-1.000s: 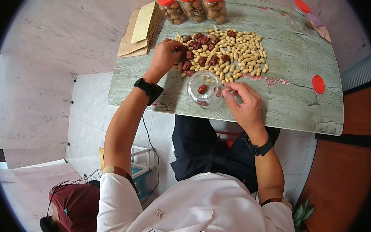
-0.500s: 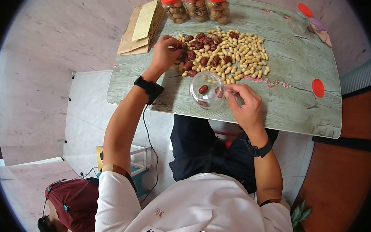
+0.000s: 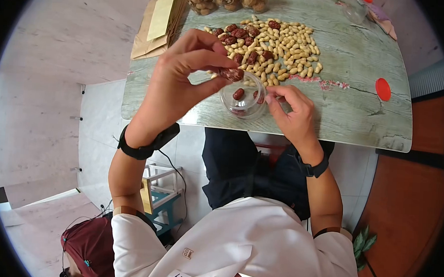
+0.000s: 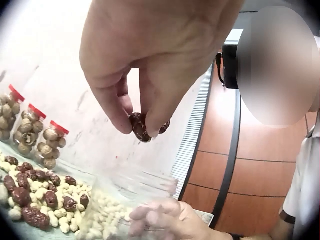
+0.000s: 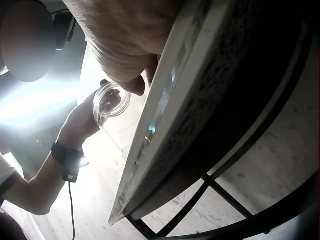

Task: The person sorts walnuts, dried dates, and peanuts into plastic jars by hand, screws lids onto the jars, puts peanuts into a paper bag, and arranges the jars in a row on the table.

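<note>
Above the mouth of a clear plastic jar point(image 3: 243, 113), my left hand point(image 3: 174, 76) pinches dried red dates point(image 3: 234, 75) between thumb and fingers. Up close in the left wrist view, the wrinkled dark dates point(image 4: 140, 132) show between the fingertips. A few red dates point(image 3: 238, 94) lie inside the lidless jar, which stands near the table's front edge. My right hand point(image 3: 294, 111) holds the jar's right side near the rim with thumb and forefinger. Beyond the jar, peanuts point(image 3: 302, 47) are spread with more red dates point(image 3: 239, 34) among them.
Jars of walnuts point(image 3: 201, 3) with red lids stand at the back left, beside folded brown paper bags point(image 3: 149, 44). A loose red lid point(image 3: 382, 89) lies at the right. Another clear jar point(image 3: 355, 12) and a cloth point(image 3: 382, 24) are at the back right.
My left hand has lifted dates from the left side of the pile and brought them toward me and right, over the jar. My right hand stays at the jar.
</note>
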{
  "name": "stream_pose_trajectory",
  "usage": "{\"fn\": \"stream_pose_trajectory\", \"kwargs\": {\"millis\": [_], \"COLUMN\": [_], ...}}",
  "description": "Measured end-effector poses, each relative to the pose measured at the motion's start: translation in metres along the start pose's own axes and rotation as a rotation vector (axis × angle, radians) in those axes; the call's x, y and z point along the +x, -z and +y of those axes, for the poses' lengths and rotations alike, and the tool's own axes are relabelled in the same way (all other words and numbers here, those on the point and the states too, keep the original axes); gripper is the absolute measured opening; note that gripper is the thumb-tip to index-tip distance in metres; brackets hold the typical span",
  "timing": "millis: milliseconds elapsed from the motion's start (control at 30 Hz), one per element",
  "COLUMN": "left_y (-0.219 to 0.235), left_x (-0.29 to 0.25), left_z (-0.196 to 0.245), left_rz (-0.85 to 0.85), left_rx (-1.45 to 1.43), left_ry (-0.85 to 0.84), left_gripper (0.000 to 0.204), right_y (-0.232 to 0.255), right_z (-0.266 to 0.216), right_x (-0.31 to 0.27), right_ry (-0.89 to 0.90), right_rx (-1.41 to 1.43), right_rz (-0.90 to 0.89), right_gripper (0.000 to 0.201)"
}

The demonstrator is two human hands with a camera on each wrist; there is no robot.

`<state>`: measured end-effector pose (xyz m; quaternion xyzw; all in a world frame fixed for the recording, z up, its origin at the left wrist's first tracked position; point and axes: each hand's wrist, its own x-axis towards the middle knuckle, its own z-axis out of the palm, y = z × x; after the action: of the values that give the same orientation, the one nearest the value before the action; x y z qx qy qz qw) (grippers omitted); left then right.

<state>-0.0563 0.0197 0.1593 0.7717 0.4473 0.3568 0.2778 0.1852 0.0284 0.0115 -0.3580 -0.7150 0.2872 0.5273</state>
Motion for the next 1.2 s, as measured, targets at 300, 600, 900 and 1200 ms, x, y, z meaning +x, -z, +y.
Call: {"fn": "stream_pose_trajectory", "kwargs": {"millis": [300,600,900,1200], "left_y": [-0.016,-0.001,0.022,-0.019], "left_x": [0.002,0.014,0.072,0.123], "left_z": [0.021,0.010,-0.138,-0.157], "left_rz": [-0.129,-0.020,0.017,-0.232], "left_rx": [0.358,0.391,0.271,0.599], "left_ry": [-0.055,-0.134,0.090,0.104], "left_gripper": [0.029,0.023,0.041,0.045], "right_y": [0.003,0.002,0.001,0.003], "right_z": [0.002,0.001,0.000,-0.006], "right_x": [-0.002,-0.002,-0.002,0.002], "right_ry": [-0.012,0.010,-0.029,-0.014], "right_rx": [-0.004,-0.007,0.016,0.016], "right_rz": [-0.014,-0.006,0.017,0.027], "right_gripper": [0.018,0.016,0.015,0.014]}}
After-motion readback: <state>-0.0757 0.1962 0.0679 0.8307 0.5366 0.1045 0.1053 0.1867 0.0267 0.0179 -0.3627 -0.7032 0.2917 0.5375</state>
